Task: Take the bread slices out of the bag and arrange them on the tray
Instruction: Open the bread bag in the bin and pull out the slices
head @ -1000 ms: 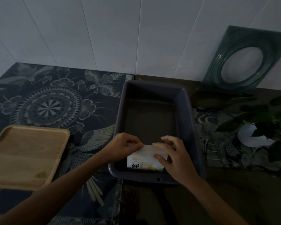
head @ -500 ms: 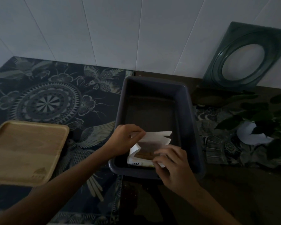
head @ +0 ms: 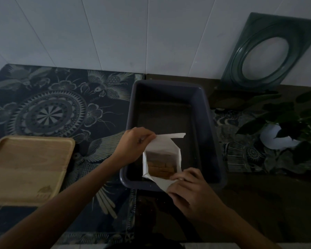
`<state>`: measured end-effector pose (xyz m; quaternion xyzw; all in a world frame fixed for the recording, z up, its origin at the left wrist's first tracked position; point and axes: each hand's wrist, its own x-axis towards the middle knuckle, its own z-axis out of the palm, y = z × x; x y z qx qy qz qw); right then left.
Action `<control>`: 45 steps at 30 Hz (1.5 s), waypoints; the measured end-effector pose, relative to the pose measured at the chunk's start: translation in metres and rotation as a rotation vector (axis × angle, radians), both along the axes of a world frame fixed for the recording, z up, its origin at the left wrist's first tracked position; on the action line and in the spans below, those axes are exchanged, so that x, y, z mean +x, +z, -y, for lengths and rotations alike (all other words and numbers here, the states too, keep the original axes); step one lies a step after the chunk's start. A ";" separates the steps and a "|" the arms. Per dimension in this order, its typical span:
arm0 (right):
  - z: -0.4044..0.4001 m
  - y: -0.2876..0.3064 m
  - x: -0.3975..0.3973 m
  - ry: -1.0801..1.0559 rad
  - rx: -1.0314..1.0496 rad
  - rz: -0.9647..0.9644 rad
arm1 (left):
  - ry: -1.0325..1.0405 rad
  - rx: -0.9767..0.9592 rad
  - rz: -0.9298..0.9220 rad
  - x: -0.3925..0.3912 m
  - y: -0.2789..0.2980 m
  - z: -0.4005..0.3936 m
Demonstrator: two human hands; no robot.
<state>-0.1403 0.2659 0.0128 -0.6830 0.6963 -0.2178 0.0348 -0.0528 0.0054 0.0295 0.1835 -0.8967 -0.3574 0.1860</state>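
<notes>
While our left hand [head: 135, 142] and right hand [head: 185, 186] pinch the bag [head: 160, 151] mouth apart, bread slices [head: 161, 167] sit inside; the tray [head: 29, 168] is bare.

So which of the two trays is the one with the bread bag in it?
The dark grey plastic bin, where both hands hold the bag; the wooden tray at left has none.

Counts on the counter

Two hands are showing: one left hand [head: 133, 146], one right hand [head: 190, 191]. One white bag [head: 162, 141], one wooden tray [head: 25, 169], one dark tub [head: 205, 108], one potted plant [head: 284, 130] and one green frame [head: 269, 51] are sitting in view; the bread slices [head: 161, 168] are too dim to count
</notes>
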 end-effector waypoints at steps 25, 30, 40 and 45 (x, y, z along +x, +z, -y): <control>0.100 0.056 -0.009 0.090 0.678 -0.505 | -0.054 0.061 -0.008 0.003 0.002 -0.001; 0.100 0.054 -0.007 -0.056 0.730 -0.324 | -0.011 0.198 0.023 0.006 0.000 0.007; 0.125 0.031 0.003 -0.138 0.879 -0.472 | 0.106 0.440 -0.060 0.012 -0.015 0.004; 0.138 0.012 0.005 -0.079 1.021 -0.610 | 0.056 0.406 -0.073 0.011 -0.017 0.002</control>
